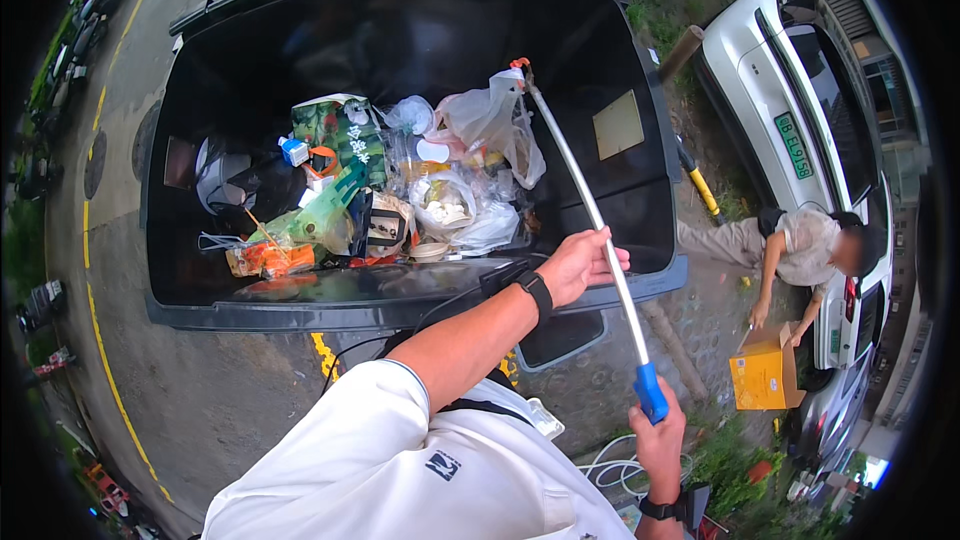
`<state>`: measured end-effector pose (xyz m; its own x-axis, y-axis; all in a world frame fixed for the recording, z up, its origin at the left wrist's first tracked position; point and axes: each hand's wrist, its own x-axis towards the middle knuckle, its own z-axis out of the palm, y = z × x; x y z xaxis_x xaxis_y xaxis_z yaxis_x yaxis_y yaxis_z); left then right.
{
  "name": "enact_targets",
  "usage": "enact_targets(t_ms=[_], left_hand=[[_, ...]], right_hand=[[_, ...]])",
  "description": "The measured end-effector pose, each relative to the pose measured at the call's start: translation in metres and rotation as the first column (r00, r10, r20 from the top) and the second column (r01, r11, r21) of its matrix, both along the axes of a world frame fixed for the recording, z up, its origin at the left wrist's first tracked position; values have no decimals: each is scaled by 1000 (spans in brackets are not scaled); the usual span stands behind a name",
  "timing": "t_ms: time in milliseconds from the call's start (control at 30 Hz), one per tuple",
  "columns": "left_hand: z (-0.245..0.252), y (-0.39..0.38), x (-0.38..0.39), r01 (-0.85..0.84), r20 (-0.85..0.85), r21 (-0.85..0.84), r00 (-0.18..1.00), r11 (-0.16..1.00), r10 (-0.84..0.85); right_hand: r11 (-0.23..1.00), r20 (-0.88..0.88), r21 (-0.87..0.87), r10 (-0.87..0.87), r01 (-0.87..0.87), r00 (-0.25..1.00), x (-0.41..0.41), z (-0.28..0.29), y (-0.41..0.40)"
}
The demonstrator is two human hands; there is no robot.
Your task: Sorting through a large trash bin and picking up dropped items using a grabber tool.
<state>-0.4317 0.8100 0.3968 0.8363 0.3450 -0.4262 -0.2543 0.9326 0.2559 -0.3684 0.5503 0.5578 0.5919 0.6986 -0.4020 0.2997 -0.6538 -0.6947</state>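
Observation:
My right hand [660,435] grips the blue handle of a litter picker [581,176]. My left hand [577,268] is loosely around its metal shaft, thumb against it and fingers behind. The orange-tipped jaw at the far end holds a translucent plastic bag [487,120] by its top. This bag hangs over the right part of the rubbish in a large black wheeled bin [416,319]. Around it lie a bag of white pieces [444,206], a green patterned bag [334,131], a green plastic bag [319,217] and an orange package [270,261].
At right, another person [806,247] bends over a yellow cardboard box [765,382]. Parked white cars [757,90] stand behind them. A yellow-and-black post [697,180] is beside the bin. A coiled pale hose [619,465] lies near my right hand.

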Motion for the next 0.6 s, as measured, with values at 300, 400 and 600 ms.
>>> enact_targets(t_ms=[300, 400, 600], left_hand=[[59, -35, -41, -86, 356, 166, 934, 982, 22], [83, -38, -51, -82, 413, 238, 910, 968, -24], [87, -42, -97, -37, 302, 284, 952, 958, -53]], right_hand=[[993, 241, -13, 118, -118, 963, 46, 54, -72], [985, 240, 63, 141, -160, 960, 65, 66, -88], [978, 65, 34, 203, -205, 977, 57, 64, -54]])
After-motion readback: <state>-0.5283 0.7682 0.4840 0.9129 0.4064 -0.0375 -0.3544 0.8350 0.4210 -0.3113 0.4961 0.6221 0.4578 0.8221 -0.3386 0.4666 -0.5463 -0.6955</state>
